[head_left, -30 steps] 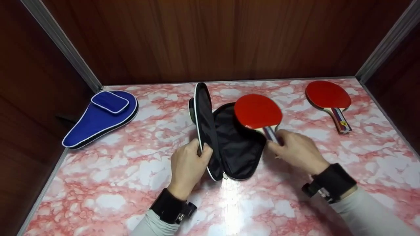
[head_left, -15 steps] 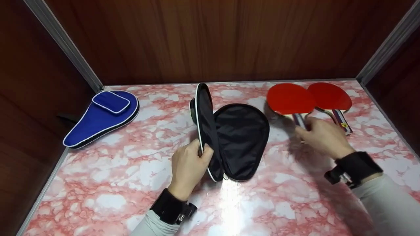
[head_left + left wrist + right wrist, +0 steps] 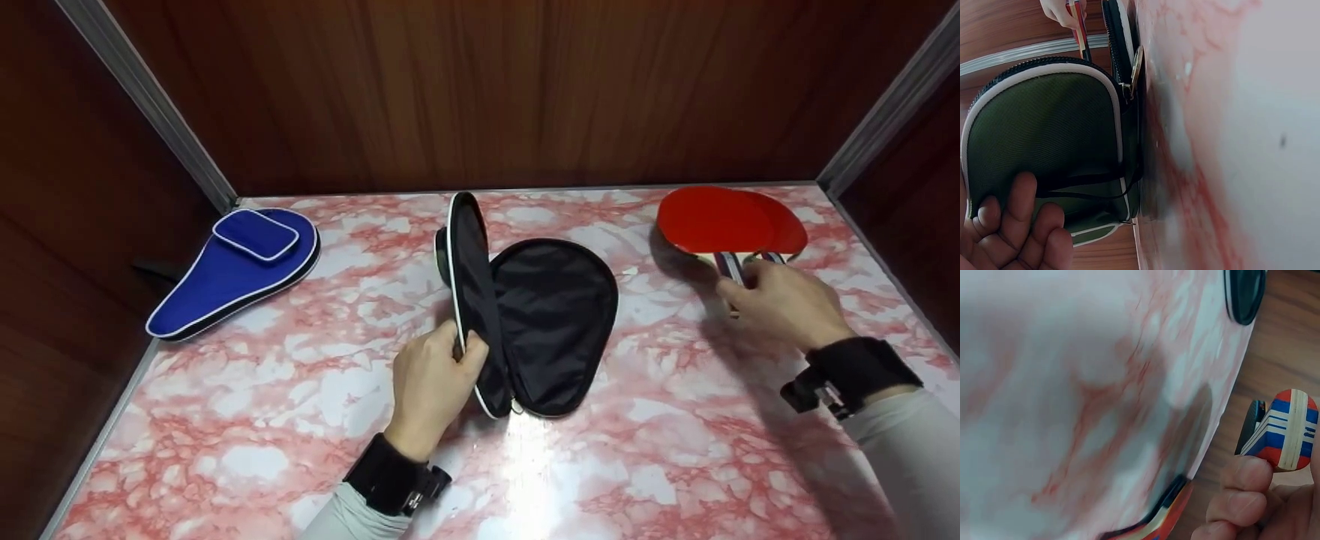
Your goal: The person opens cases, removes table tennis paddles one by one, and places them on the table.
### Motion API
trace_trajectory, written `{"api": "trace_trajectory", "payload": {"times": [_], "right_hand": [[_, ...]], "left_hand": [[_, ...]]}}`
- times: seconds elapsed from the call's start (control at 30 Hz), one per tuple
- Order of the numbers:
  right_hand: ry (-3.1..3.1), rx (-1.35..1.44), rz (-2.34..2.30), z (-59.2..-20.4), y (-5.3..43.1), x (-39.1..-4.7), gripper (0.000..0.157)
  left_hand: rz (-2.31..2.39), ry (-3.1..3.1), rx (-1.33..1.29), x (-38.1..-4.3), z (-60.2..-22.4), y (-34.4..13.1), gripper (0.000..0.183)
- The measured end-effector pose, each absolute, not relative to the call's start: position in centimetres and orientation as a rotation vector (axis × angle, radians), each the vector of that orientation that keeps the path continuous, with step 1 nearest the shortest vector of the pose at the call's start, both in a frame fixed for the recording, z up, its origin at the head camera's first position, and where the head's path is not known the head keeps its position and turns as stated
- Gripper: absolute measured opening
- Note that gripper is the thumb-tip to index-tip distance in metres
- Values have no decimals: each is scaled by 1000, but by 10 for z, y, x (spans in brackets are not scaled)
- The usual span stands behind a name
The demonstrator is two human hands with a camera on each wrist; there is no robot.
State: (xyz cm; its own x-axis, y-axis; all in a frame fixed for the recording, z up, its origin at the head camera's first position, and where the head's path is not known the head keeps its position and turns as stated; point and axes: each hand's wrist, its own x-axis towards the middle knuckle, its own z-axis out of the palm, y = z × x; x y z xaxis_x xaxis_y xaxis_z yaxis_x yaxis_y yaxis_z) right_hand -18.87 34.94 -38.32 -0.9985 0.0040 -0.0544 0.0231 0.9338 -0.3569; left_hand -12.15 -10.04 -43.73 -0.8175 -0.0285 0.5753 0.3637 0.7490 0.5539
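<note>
My left hand (image 3: 435,382) grips the edge of the raised cover of an unzipped paddle case (image 3: 555,322), black inside. In the left wrist view, the case's green outer side (image 3: 1044,124) has white piping, and curled fingers (image 3: 1022,202) lie against it. My right hand (image 3: 787,304) holds a red table tennis paddle (image 3: 694,217) by its handle, its striped butt end showing in the right wrist view. The held paddle is above the table and partly hides a second red paddle (image 3: 789,225) at the back right.
A blue paddle case (image 3: 225,285) with a small pocket lies at the left on the marbled red-and-white table (image 3: 300,435). Dark wooden panels (image 3: 525,90) enclose the table at the back and both sides.
My right hand has carried the paddle rightward from over the case, and it now overlaps the second paddle. My left hand keeps the cover raised in nearly the same place.
</note>
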Motion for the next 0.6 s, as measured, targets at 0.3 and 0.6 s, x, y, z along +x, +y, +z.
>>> {"api": "trace_trajectory", "payload": {"times": [0.3, 0.6], "right_hand": [[3034, 71, -567, -380, 373, -199, 48], [3001, 52, -559, -386, 403, -208, 48]], "left_hand": [[-912, -2375, -245, -122, -438, -101, 35], [-914, -2376, -240, -122, -438, -100, 35]]}}
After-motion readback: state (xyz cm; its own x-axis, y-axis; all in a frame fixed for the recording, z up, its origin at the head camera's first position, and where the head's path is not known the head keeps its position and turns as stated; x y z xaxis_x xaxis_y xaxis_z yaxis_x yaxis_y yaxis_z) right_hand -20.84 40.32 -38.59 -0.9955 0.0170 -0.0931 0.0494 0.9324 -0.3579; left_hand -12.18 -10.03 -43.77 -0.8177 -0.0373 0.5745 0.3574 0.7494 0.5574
